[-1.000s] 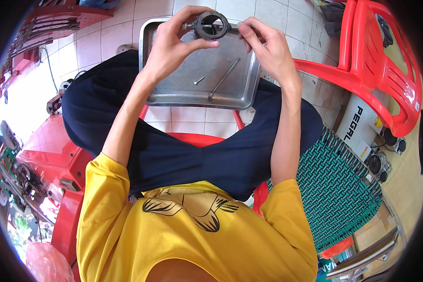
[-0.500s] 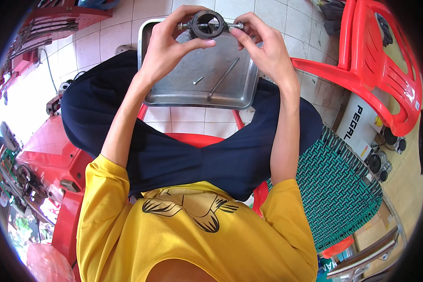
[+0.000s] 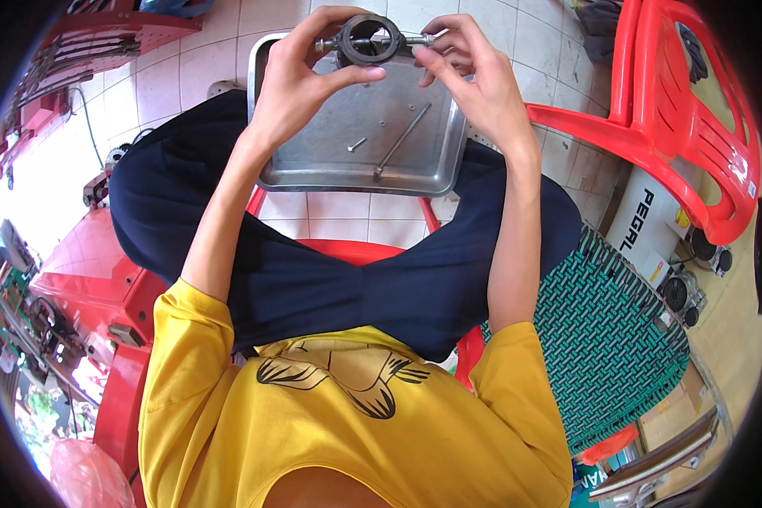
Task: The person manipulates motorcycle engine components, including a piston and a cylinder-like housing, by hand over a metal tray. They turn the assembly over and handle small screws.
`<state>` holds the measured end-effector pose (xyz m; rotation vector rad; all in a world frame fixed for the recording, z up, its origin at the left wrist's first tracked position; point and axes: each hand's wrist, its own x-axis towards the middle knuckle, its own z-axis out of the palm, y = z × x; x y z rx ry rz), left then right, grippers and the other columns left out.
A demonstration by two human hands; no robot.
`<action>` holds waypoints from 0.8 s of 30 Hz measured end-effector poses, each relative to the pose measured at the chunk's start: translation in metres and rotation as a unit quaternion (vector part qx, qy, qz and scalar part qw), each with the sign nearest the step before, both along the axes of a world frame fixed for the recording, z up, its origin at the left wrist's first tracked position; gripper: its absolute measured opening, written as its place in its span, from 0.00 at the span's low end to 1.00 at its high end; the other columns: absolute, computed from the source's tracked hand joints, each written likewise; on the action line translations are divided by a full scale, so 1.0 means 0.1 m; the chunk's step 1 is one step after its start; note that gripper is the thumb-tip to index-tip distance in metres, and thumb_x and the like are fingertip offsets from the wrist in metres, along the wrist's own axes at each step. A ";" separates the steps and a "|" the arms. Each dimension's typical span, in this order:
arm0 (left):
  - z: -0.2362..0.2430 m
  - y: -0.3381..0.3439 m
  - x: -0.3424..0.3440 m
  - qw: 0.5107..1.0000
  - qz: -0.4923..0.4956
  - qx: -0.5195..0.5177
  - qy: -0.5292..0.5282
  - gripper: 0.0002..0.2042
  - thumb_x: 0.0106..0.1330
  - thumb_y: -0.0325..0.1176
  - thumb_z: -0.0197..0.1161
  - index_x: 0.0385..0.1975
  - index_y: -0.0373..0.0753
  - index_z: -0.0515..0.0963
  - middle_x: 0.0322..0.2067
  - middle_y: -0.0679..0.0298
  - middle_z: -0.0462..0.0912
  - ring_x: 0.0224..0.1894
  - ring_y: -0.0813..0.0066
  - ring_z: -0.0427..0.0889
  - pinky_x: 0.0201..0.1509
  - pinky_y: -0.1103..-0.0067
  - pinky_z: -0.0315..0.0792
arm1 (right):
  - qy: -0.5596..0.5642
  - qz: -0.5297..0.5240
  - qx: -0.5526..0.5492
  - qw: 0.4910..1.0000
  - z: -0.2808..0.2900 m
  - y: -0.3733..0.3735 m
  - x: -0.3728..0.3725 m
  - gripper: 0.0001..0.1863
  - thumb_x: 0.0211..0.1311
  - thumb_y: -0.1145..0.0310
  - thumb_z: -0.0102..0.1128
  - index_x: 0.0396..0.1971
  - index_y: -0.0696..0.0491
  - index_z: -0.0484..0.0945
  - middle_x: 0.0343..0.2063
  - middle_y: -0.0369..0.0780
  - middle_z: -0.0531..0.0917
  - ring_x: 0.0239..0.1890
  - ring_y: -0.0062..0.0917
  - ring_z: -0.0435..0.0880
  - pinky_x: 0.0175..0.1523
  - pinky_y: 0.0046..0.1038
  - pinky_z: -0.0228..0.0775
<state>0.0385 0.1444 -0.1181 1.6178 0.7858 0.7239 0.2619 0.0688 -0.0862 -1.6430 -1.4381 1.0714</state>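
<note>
A black metal ring-shaped part [image 3: 347,42] is held up over the far side of a metal tray [image 3: 356,188]. My left hand [image 3: 300,80] grips it from the left, thumb stretched below the ring. A silver bolt [image 3: 415,39] runs crosswise through the part and sticks out on both sides. At its right end, the curled fingers and thumb of my right hand [image 3: 487,89] close around the bolt tip. On the tray lie a long thin bolt [image 3: 404,137], a short bolt [image 3: 357,145] and small nuts [image 3: 411,107].
A red plastic chair [image 3: 677,127] stands at the right, beside a white cylindrical tank [image 3: 643,224]. Nearer is a green woven seat [image 3: 610,339]. Red machinery [image 3: 85,262] is on the left. Under the tray shows a red stool [image 3: 347,249] on the tiled floor.
The ring part and bolt have shifted slightly left and up with my left hand. My right hand's fingers have changed position at the bolt end. The tray items have not moved.
</note>
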 end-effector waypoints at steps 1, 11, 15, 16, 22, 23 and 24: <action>0.00 0.00 0.00 1.000 -0.002 0.006 -0.001 0.30 0.53 0.25 0.78 0.58 0.37 0.76 0.51 0.63 0.82 0.56 0.74 0.79 0.70 0.71 0.68 | 0.001 0.004 0.007 1.000 0.01 0.01 0.00 0.18 0.73 0.54 0.57 0.44 0.56 0.77 0.25 0.40 0.86 0.31 0.26 0.89 0.40 0.28 0.76; -0.02 -0.01 -0.01 1.000 -0.010 0.000 0.008 0.30 0.53 0.26 0.78 0.58 0.38 0.76 0.52 0.63 0.82 0.58 0.73 0.79 0.70 0.71 0.69 | 0.020 0.030 -0.023 0.999 0.00 0.03 0.04 0.13 0.74 0.62 0.57 0.46 0.57 0.77 0.27 0.38 0.86 0.33 0.22 0.88 0.40 0.23 0.75; -0.07 -0.01 -0.02 1.000 -0.004 0.018 0.005 0.30 0.53 0.26 0.78 0.58 0.38 0.76 0.51 0.63 0.82 0.57 0.73 0.79 0.70 0.71 0.69 | 0.015 0.007 -0.015 1.000 0.03 0.02 0.00 0.13 0.74 0.62 0.57 0.46 0.57 0.77 0.29 0.40 0.87 0.33 0.23 0.88 0.41 0.23 0.76; -0.07 0.00 -0.02 1.000 -0.005 0.019 0.005 0.30 0.53 0.26 0.78 0.58 0.38 0.76 0.51 0.63 0.82 0.57 0.73 0.79 0.70 0.71 0.69 | 0.017 0.007 -0.013 1.000 0.04 0.02 0.00 0.13 0.74 0.62 0.58 0.46 0.57 0.77 0.30 0.40 0.87 0.33 0.23 0.88 0.41 0.23 0.77; -0.03 -0.01 0.00 1.000 -0.004 0.006 0.002 0.30 0.52 0.25 0.78 0.58 0.37 0.76 0.51 0.63 0.82 0.57 0.73 0.79 0.69 0.71 0.70 | 0.054 -0.005 -0.026 0.998 -0.04 0.01 0.02 0.15 0.70 0.59 0.63 0.45 0.55 0.80 0.27 0.42 0.89 0.30 0.24 0.90 0.38 0.22 0.75; -0.04 -0.01 0.00 1.000 -0.004 0.012 -0.001 0.30 0.52 0.25 0.78 0.58 0.37 0.76 0.51 0.63 0.82 0.57 0.73 0.79 0.69 0.71 0.70 | 0.046 -0.012 -0.008 0.999 -0.03 -0.01 -0.01 0.14 0.70 0.59 0.63 0.45 0.55 0.80 0.27 0.42 0.88 0.29 0.24 0.89 0.37 0.21 0.74; -0.04 -0.01 -0.01 1.000 -0.004 0.011 0.001 0.30 0.52 0.24 0.78 0.57 0.36 0.76 0.50 0.64 0.82 0.56 0.73 0.79 0.69 0.71 0.70 | 0.052 -0.005 -0.031 0.998 0.00 0.00 0.00 0.15 0.70 0.60 0.63 0.46 0.56 0.79 0.26 0.42 0.88 0.28 0.23 0.88 0.37 0.21 0.75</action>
